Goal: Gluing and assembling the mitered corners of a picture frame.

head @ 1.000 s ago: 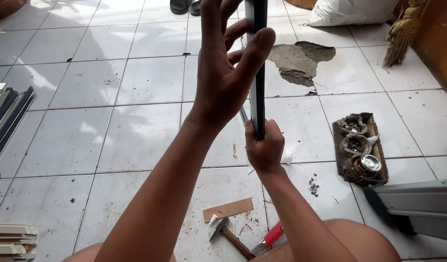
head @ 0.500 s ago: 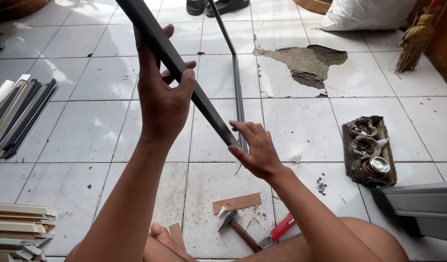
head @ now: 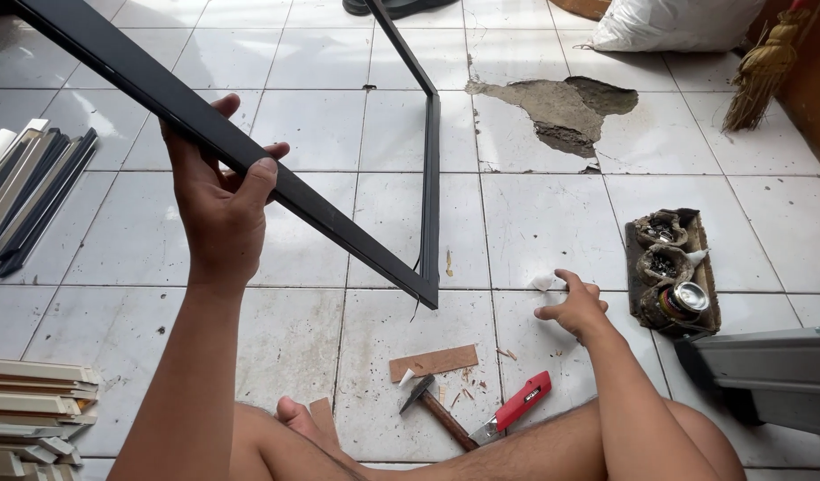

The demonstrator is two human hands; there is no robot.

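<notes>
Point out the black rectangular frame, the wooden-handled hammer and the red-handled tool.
black rectangular frame (head: pixel 339 233), head view, lower rail.
wooden-handled hammer (head: pixel 446 420), head view, handle.
red-handled tool (head: pixel 522 403), head view, red grip.

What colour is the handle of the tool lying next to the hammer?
Red handle, beside the hammer on the tiled floor; the head view shows it.

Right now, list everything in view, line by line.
frame: one, black, held up over the floor
hammer: one, wooden handle, floor near legs
utility knife: one, red, right of hammer
wood scrap: one, brown, above hammer
tray of tins: one, dark, right
moulding strips: several, black and pale, left
broom: one, straw, top right
white sack: one, top
left hand: grips frame
right hand: at floor, touching white scrap
</notes>
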